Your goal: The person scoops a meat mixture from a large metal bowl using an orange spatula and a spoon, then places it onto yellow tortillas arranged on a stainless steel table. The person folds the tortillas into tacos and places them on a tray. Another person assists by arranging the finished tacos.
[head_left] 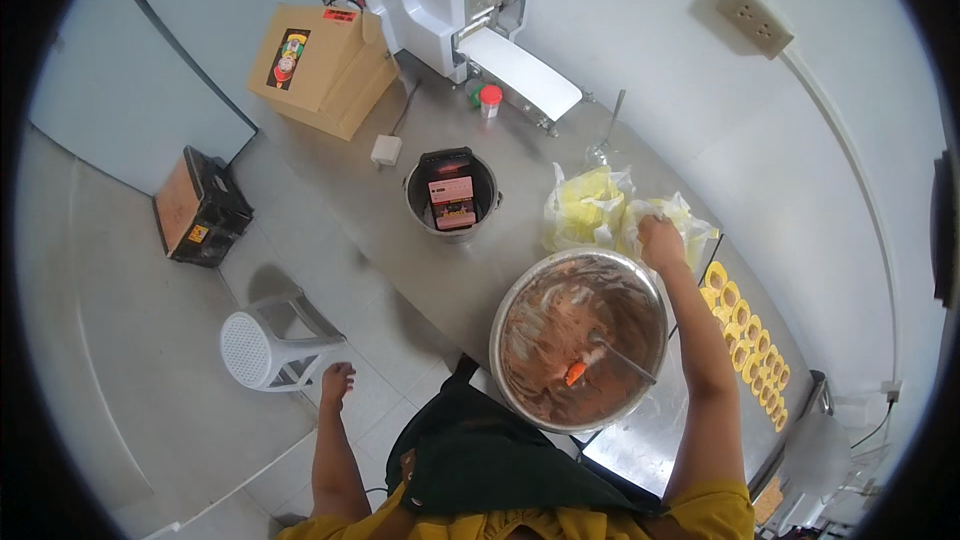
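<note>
My right hand is resting, fingers curled, at a crinkly white-and-yellow plastic bag; can't tell if it's pinching anything. My left hand is hanging empty, fingers loosely bent. Flat yellow rounds with brown centres are already sitting in rows off right, but plenty of smeary brown paste is waiting in the big round steel bowl, so I'm guessing lots is left.
</note>
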`<action>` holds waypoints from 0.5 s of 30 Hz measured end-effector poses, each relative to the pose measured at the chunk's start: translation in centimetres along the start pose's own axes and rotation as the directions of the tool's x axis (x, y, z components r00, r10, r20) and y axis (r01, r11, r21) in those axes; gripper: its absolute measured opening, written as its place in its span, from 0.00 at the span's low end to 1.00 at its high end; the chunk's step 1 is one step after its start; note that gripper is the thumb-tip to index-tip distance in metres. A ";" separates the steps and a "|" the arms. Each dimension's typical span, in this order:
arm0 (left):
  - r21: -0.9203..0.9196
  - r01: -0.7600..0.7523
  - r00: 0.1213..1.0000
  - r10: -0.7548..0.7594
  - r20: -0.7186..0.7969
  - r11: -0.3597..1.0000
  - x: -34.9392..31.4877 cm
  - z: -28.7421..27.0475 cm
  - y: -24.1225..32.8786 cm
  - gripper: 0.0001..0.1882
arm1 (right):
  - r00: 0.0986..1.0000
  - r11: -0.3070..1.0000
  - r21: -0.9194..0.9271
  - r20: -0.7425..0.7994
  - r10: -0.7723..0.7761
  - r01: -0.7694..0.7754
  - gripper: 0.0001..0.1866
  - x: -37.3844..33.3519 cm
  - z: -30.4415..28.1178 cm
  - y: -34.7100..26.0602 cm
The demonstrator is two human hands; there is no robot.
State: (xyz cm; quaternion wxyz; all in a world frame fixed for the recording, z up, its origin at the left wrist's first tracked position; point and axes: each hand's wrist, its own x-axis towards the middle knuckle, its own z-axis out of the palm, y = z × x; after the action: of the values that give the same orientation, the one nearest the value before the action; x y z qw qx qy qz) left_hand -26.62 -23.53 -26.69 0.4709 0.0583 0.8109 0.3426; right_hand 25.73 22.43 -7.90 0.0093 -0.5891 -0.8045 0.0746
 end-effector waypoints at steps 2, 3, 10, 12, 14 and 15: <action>0.062 -0.079 0.997 0.079 -0.007 0.995 1.3 1.3 3.0 0.14 | 0.997 0.998 0.016 -0.047 -0.056 0.057 0.08 0.0 0.0 0.2; 0.092 -0.120 0.993 0.121 -0.006 0.988 1.7 1.8 3.6 0.15 | 0.994 0.996 0.022 -0.073 -0.082 0.084 0.07 0.0 -0.1 0.4; 0.022 -0.754 0.641 0.742 -0.196 0.657 -7.0 8.6 23.0 0.13 | 0.876 0.607 0.768 -0.134 0.464 -0.204 0.07 -4.2 -4.4 5.3; -0.113 -0.835 0.548 0.834 -0.067 0.539 -12.0 11.9 28.2 0.13 | 0.865 0.134 0.989 -0.008 0.502 -0.069 0.07 -7.4 -7.0 5.1; -0.264 -0.866 0.415 0.905 0.095 0.425 -17.7 15.7 31.9 0.12 | 0.852 -0.124 0.992 0.049 0.521 0.019 0.06 -10.9 -10.4 3.1; -0.347 -0.861 0.332 0.928 0.171 0.372 -20.3 17.8 33.0 0.12 | 0.866 -0.205 0.976 0.035 0.499 0.079 0.06 -12.8 -11.4 3.1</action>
State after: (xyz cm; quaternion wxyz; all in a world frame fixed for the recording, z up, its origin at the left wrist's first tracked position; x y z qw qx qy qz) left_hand -8.63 1.94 2.44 0.3375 0.5077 0.5106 0.6063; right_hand 33.73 12.47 3.86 0.5916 -0.5017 -0.3222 0.5426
